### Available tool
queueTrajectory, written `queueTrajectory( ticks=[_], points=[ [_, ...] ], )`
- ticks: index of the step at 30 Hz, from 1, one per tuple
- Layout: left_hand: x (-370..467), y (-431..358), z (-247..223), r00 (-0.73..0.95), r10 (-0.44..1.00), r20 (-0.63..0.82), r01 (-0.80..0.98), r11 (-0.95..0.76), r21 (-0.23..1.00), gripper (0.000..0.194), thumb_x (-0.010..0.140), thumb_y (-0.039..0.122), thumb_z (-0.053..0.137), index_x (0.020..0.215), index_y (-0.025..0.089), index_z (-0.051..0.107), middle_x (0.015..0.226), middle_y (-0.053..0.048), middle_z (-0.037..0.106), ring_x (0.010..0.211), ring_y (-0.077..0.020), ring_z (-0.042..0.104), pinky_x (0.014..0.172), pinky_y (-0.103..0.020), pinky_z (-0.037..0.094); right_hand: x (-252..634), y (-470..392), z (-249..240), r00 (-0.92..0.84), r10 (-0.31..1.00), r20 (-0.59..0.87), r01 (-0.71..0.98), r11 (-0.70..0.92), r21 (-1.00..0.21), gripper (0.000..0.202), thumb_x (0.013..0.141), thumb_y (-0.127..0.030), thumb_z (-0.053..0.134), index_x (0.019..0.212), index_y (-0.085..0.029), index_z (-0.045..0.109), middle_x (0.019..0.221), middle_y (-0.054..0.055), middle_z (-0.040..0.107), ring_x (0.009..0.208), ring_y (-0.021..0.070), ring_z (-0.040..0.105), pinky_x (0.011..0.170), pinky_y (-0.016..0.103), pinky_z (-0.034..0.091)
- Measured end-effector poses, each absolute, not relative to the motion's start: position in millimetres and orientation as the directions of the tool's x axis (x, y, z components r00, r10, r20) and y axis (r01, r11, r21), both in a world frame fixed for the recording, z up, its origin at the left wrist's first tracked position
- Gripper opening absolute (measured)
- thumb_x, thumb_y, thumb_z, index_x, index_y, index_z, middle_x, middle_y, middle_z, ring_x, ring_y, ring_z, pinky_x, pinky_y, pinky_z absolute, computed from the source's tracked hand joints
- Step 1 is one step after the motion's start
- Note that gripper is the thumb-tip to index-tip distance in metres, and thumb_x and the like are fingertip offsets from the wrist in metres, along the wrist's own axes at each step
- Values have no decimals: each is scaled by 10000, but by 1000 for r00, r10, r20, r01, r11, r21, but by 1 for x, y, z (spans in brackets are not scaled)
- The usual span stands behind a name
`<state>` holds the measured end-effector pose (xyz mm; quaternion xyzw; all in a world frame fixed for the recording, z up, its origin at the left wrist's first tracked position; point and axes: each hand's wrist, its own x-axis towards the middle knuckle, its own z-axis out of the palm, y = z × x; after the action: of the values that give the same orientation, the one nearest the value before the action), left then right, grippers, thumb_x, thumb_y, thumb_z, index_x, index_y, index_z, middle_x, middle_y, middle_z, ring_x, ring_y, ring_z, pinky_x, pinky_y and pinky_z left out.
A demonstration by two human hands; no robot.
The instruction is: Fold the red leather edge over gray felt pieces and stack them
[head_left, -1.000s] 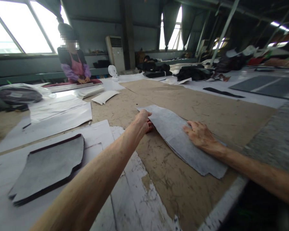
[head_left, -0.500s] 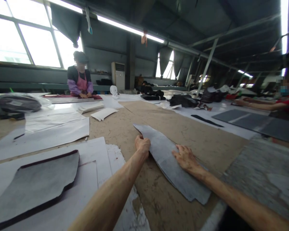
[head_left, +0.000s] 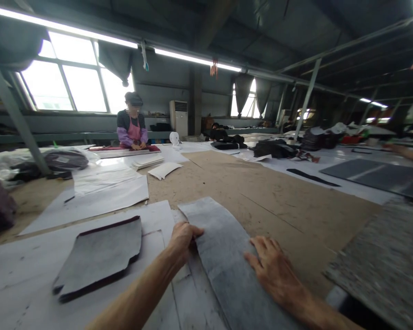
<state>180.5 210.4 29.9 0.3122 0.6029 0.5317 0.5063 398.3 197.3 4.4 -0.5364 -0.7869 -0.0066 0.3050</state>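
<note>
A long grey cut piece (head_left: 227,256), perhaps leather or lining stacked in layers, lies slantwise in front of me, its near end running out of the picture. My left hand (head_left: 185,237) pinches its left edge, thumb on top and fingertips hidden underneath. On its right side rests my right hand (head_left: 275,268), fingers spread and lying on the surface by the edge. Farther left, a pile of grey cut pieces (head_left: 105,254) with dark edges sits on white sheets (head_left: 13,270).
Brown board (head_left: 227,169) covers the table's middle. White pieces (head_left: 165,170) and a bagged bundle (head_left: 67,159) lie to the left. Dark panels (head_left: 378,176) and a rough grey slab (head_left: 382,261) are on the right. Across the table stands a co-worker (head_left: 132,123) in a pink apron.
The long grey piece has come nearer and left with both hands, now partly over the white sheets. The view has turned left.
</note>
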Motion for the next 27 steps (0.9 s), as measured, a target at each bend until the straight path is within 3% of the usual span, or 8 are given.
queueTrajectory(
  ticks=[5, 8, 11, 15, 17, 20, 24, 27],
  points=[
    [171, 192, 42, -214, 956, -202, -135, 176, 975, 171, 853, 262, 555, 920, 106, 574, 877, -35, 600, 741, -128, 586, 657, -288, 514, 396, 195, 7, -224, 829, 512, 802, 455, -386, 211, 762, -273, 526, 939, -173, 584, 953, 110, 592, 930, 241, 540, 859, 381, 448],
    [158, 193, 48, -354, 922, -155, -76, 137, 988, 168, 839, 251, 564, 934, 113, 565, 932, -46, 588, 813, -152, 577, 714, -326, 497, 396, 198, 7, -197, 834, 515, 788, 447, -422, 199, 740, -264, 558, 914, -169, 579, 964, 116, 575, 945, 247, 526, 880, 399, 429],
    [146, 184, 54, -462, 887, -11, 56, 41, 998, 145, 775, 230, 601, 899, 157, 595, 947, -38, 588, 958, -191, 538, 833, -351, 428, 397, 199, 6, -164, 840, 517, 776, 434, -459, 212, 713, -263, 587, 900, -165, 571, 971, 123, 568, 963, 256, 518, 901, 411, 411],
    [157, 142, 55, -206, 958, 200, 268, -141, 953, 199, 607, 176, 673, 793, 246, 673, 908, -23, 632, 979, -241, 520, 909, -374, 354, 396, 197, 6, -116, 856, 504, 759, 404, -511, 264, 681, -270, 626, 911, -162, 556, 1012, 125, 563, 1000, 253, 512, 925, 399, 394],
    [172, 117, 49, 62, 962, 264, 403, -266, 875, 246, 568, 134, 669, 782, 254, 683, 924, -35, 643, 948, -258, 521, 908, -409, 336, 396, 197, 6, -95, 869, 486, 753, 382, -536, 275, 676, -268, 636, 920, -167, 554, 1022, 113, 568, 1008, 243, 517, 916, 390, 403],
    [189, 95, 34, 390, 868, 308, 640, -496, 587, 254, 674, 138, 559, 888, 241, 650, 975, -55, 624, 960, -262, 498, 906, -474, 302, 403, 204, 8, -51, 896, 441, 749, 327, -577, 275, 699, -257, 629, 946, -163, 555, 1002, 86, 590, 942, 205, 564, 838, 354, 458],
    [193, 93, 21, 405, 832, 378, 752, -539, 381, 308, 687, 147, 532, 958, 268, 613, 1054, -47, 576, 1062, -268, 449, 982, -548, 189, 423, 207, 21, 26, 914, 405, 760, 245, -602, 275, 760, -229, 561, 1013, -122, 552, 957, 100, 608, 817, 179, 611, 707, 308, 499],
    [193, 94, 19, 375, 815, 441, 788, -531, 312, 322, 641, 137, 556, 931, 261, 619, 1128, -74, 516, 1093, -292, 426, 983, -576, 168, 431, 181, 36, -81, 910, 407, 764, 319, -561, 204, 752, -217, 563, 938, -148, 606, 1032, 93, 594, 878, 175, 597, 796, 293, 471]
  ],
)
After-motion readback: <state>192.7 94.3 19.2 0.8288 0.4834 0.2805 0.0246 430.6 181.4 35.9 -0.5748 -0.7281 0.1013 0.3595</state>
